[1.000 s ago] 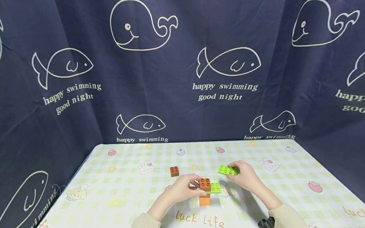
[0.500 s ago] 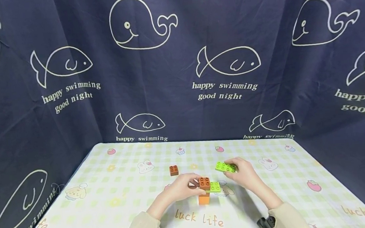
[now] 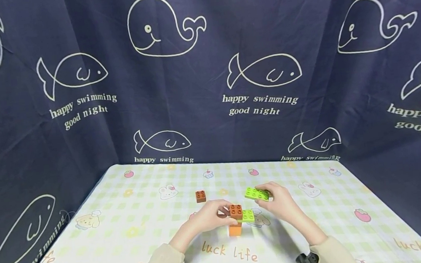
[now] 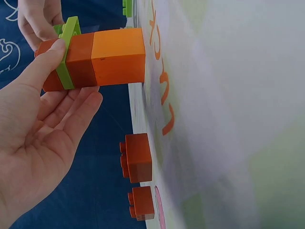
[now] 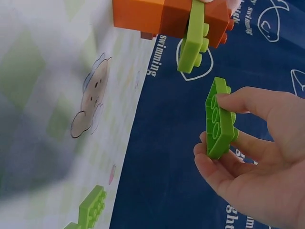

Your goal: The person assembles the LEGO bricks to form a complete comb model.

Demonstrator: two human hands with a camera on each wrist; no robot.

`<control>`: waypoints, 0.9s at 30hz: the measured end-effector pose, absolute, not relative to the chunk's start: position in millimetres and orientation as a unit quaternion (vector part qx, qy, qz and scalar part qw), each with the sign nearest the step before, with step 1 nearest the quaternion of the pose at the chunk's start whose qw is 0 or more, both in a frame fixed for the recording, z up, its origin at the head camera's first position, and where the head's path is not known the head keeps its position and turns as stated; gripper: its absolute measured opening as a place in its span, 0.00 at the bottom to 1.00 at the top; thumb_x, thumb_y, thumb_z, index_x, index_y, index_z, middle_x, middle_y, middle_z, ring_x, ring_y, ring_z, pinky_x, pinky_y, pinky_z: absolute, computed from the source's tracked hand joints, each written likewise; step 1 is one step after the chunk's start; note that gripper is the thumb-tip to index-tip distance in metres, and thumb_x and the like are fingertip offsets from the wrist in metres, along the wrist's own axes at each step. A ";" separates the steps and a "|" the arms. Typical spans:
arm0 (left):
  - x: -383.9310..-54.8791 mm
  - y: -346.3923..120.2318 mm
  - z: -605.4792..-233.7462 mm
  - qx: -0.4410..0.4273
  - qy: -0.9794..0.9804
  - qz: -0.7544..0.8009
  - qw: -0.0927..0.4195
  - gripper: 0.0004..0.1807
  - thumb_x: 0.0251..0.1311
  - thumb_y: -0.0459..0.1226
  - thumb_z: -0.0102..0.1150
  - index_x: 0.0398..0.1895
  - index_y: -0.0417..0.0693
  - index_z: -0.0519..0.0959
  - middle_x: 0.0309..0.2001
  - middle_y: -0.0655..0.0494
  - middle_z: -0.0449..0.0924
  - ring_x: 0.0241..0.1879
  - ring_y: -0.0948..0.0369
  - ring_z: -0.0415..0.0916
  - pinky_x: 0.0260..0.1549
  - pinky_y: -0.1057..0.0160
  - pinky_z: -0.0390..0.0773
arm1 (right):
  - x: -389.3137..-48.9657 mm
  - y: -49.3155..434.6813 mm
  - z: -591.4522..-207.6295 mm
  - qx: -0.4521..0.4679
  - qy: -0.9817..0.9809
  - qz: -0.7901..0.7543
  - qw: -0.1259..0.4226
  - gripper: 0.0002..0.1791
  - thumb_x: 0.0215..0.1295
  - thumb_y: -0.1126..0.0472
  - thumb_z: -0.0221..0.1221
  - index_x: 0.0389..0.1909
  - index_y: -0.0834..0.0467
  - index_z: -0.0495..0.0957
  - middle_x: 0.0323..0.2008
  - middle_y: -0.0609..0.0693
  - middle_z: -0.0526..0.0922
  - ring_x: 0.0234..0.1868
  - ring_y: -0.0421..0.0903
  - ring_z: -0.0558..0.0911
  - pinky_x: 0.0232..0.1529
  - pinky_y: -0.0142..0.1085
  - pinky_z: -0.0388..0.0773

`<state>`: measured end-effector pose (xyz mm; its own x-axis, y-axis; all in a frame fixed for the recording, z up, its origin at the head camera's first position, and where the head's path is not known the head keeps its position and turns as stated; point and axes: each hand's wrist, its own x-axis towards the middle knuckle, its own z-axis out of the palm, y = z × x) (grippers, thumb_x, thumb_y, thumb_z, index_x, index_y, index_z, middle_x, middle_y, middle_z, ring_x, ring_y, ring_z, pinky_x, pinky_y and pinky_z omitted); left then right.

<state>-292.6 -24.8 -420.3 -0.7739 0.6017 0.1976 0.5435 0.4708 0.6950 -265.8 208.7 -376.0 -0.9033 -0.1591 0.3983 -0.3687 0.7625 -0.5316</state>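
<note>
My left hand (image 3: 210, 216) grips a stack of toy building bricks, thumb on one side at the height of its green layer. From the bottom up, the stack has an orange brick (image 4: 119, 56), a reddish-brown brick (image 4: 81, 58), a lime-green plate (image 5: 192, 40) jutting out to the right, and a brown brick (image 3: 236, 210) on top. Behind and right of it, my right hand (image 3: 278, 199) pinches a second lime-green plate (image 5: 220, 119) between thumb and fingers, raised off the table with studs up. In the right wrist view, this plate is apart from the stack.
A loose brown brick (image 3: 200, 196) lies on the table behind my left hand; the left wrist view shows another brown brick (image 4: 138, 157) near it. More green pieces (image 5: 91, 208) lie on the patterned tablecloth (image 3: 101, 226). A dark blue curtain (image 3: 206, 85) surrounds the table.
My right hand has moved a little left and away from me with the green plate, now nearer above the stack's right side. The left hand and the stack have stayed in place.
</note>
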 end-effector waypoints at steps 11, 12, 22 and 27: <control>-293.0 -24.2 -420.7 0.334 0.857 0.392 0.038 0.26 0.51 0.48 0.67 0.52 0.45 0.77 0.45 0.54 0.82 0.40 0.68 0.78 0.41 0.74 0.79 | -260.4 201.0 -374.2 0.176 -0.913 0.314 0.190 0.20 0.48 0.67 0.67 0.46 0.62 0.80 0.40 0.53 0.82 0.40 0.47 0.80 0.44 0.43 0.80; -292.8 -24.3 -420.7 0.333 0.857 0.391 0.038 0.26 0.51 0.48 0.67 0.52 0.45 0.77 0.45 0.54 0.82 0.40 0.67 0.78 0.41 0.73 0.79 | -260.0 200.3 -374.0 0.177 -0.913 0.315 0.188 0.20 0.48 0.67 0.67 0.46 0.61 0.80 0.41 0.52 0.82 0.40 0.47 0.80 0.44 0.43 0.80; -292.0 -24.9 -420.5 0.333 0.858 0.389 0.034 0.26 0.51 0.49 0.67 0.50 0.45 0.78 0.44 0.54 0.82 0.39 0.68 0.78 0.41 0.73 0.78 | -256.0 195.3 -371.4 0.193 -0.914 0.315 0.166 0.19 0.51 0.65 0.66 0.47 0.60 0.80 0.43 0.51 0.82 0.43 0.47 0.80 0.46 0.43 0.80; -292.4 -25.0 -421.4 0.332 0.858 0.390 0.035 0.27 0.51 0.49 0.67 0.51 0.45 0.77 0.44 0.54 0.82 0.39 0.68 0.78 0.41 0.73 0.78 | -255.2 193.5 -373.0 0.217 -0.910 0.312 0.166 0.18 0.51 0.65 0.66 0.46 0.60 0.80 0.43 0.50 0.82 0.43 0.47 0.80 0.46 0.42 0.81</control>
<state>-292.4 -25.0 -421.4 -0.7774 0.5969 0.1985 0.5423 0.4761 0.6923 -255.2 193.5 -373.0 -0.8510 -0.2912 0.4371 -0.4980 0.7118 -0.4953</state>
